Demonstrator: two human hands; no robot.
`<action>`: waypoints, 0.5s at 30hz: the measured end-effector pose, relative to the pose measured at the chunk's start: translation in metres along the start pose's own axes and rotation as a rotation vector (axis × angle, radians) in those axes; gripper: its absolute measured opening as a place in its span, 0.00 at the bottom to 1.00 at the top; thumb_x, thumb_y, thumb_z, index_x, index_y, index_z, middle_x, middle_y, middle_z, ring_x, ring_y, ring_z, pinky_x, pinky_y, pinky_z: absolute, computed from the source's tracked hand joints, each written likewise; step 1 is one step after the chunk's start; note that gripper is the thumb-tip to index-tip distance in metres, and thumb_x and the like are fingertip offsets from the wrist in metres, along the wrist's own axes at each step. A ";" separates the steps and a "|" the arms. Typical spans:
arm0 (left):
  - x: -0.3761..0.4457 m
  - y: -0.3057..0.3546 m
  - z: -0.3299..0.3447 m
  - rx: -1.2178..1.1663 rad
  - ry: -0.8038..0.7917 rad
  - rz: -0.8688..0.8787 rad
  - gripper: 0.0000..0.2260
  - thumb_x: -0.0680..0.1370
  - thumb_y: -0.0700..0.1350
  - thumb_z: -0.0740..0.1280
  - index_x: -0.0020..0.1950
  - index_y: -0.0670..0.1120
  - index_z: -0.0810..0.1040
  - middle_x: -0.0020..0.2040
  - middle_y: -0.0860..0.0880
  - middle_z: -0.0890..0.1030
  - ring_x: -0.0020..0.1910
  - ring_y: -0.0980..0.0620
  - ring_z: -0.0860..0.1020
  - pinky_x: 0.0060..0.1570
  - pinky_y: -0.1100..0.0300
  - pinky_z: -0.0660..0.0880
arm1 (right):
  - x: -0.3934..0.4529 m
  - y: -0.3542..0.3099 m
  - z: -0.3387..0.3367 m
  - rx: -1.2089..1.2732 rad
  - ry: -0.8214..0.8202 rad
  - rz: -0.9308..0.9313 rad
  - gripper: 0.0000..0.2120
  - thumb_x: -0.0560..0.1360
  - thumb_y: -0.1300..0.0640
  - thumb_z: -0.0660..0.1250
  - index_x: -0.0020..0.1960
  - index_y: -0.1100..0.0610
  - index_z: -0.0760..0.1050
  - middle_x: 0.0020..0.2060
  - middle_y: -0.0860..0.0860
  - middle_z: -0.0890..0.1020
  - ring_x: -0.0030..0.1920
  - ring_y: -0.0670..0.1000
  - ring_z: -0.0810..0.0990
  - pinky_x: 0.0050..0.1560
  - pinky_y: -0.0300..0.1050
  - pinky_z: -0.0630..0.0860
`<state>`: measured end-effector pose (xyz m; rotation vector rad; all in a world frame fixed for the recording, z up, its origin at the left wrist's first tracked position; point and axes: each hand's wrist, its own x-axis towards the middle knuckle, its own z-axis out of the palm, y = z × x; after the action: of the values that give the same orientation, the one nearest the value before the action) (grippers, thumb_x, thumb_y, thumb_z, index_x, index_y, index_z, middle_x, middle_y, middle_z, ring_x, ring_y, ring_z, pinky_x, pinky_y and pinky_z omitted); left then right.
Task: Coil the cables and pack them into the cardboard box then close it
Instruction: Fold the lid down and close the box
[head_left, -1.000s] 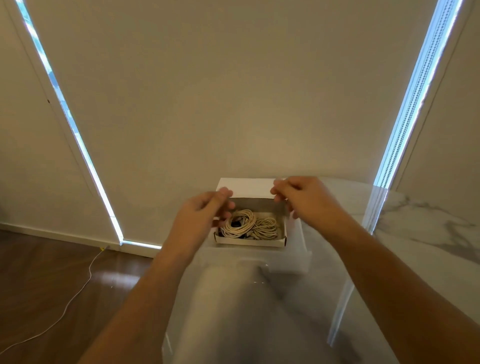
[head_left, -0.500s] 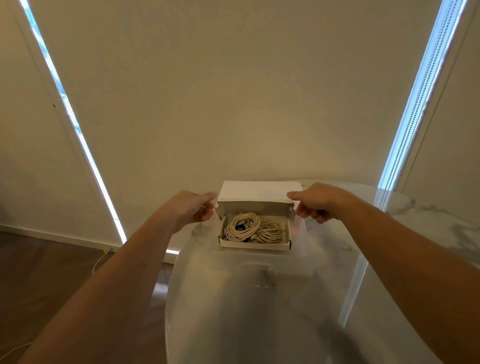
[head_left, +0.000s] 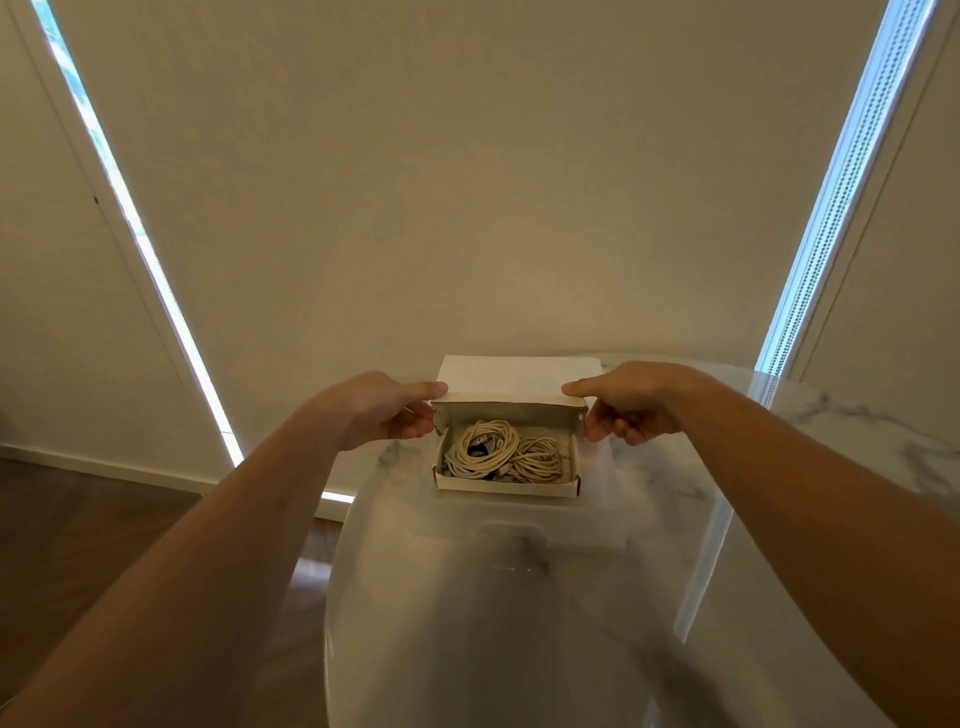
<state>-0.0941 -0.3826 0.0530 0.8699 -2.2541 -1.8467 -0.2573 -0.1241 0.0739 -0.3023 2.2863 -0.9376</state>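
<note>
1. The box (head_left: 506, 480) lay open on the surface (head_left: 519, 623), two coiled cables (head_left: 501, 451) inside it.
2. The lid (head_left: 519, 375) had been tipped forward over the back wall since a second before.
3. Its left corner was pinched by the left hand (head_left: 379, 410), its right by the right hand (head_left: 631, 405), fingers clamped.
4. Packing was judged done; only closing remained.
</note>
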 end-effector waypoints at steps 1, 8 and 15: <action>0.000 0.000 -0.001 0.006 -0.002 -0.004 0.20 0.75 0.50 0.76 0.54 0.33 0.83 0.47 0.38 0.85 0.37 0.51 0.83 0.35 0.64 0.80 | 0.000 0.000 0.000 -0.014 -0.006 0.010 0.27 0.79 0.39 0.66 0.49 0.66 0.82 0.39 0.57 0.85 0.26 0.46 0.70 0.30 0.37 0.72; 0.001 0.005 0.000 -0.008 0.024 -0.017 0.20 0.76 0.49 0.76 0.54 0.32 0.83 0.44 0.39 0.86 0.37 0.51 0.83 0.36 0.64 0.80 | -0.001 -0.005 0.000 0.024 0.003 -0.015 0.25 0.80 0.42 0.65 0.48 0.66 0.81 0.39 0.57 0.87 0.26 0.46 0.71 0.30 0.37 0.73; 0.003 0.010 0.005 0.023 0.024 0.003 0.17 0.78 0.47 0.74 0.55 0.32 0.82 0.43 0.39 0.84 0.35 0.51 0.82 0.34 0.63 0.80 | 0.000 -0.005 0.002 0.096 -0.017 -0.001 0.23 0.81 0.45 0.66 0.50 0.67 0.82 0.40 0.57 0.87 0.26 0.45 0.72 0.27 0.36 0.73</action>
<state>-0.1027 -0.3788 0.0602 0.8865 -2.2653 -1.8022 -0.2561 -0.1293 0.0759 -0.2686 2.2172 -1.0377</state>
